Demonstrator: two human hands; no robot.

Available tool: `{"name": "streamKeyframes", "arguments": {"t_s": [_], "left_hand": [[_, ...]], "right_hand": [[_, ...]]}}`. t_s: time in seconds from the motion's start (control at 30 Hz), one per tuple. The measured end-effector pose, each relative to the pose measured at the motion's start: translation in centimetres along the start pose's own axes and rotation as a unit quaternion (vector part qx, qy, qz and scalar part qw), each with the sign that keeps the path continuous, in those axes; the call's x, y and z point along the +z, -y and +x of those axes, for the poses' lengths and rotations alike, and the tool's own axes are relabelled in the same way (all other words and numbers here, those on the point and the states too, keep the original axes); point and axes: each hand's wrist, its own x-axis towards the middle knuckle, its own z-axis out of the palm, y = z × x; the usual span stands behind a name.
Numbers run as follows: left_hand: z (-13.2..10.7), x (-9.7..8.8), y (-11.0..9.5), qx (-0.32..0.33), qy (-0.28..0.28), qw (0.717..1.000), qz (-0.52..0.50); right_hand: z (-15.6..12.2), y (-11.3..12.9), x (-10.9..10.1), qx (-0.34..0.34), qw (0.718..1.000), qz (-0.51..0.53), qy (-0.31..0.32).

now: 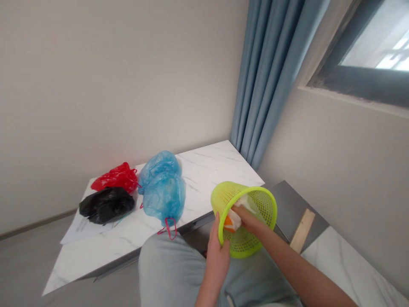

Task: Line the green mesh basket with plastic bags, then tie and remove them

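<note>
"Where's the lime-green mesh wastebasket (243,243)?"

"Held up in front of the person, tilted, its mouth turned toward the head camera, above the lap of the grey trousers (169,266) and off the marble-topped table (204,170)."

"And the hands?"

"The left hand (217,262) grips the basket at the rim from below, its fingers (224,249) curled tight around the plastic. The right hand (247,221) reaches into the mouth, with its fingers (238,212) pressed on a white wad (235,218), paper or cloth, I can't say which. An orange piece (228,224) shows just beside it."

"Is the right hand clenched on that wad?"

"Can't tell. The fingers lie on it, but the thumb is out of sight, so holding or merely touching is unclear."

"How far along do things look?"

"Going by how they lie, the white wad and orange piece are in the basket, and I see no liner there. A red plastic bag (115,178), a black plastic bag (106,205) on a sheet of paper (81,228), and a blue plastic bag (163,192) with red drawstrings (169,228) all sit on the table, well apart from the hands — none of them touched."
</note>
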Motion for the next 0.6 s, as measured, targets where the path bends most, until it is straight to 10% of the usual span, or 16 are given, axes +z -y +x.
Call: {"name": "streamKeyframes", "arguments": {"t_s": [0.2,0.6], "left_hand": [[0.1,-0.1,0.0,-0.001,0.004,1.0,0.001],[0.8,0.2,3.1,-0.106,-0.049,0.988,-0.098]], "right_hand": [[-0.1,0.9,-0.4,0.098,0.952,0.271,0.102],[-3.3,1.3,-1.4,0.109,0.822,0.558,-0.033]]}}
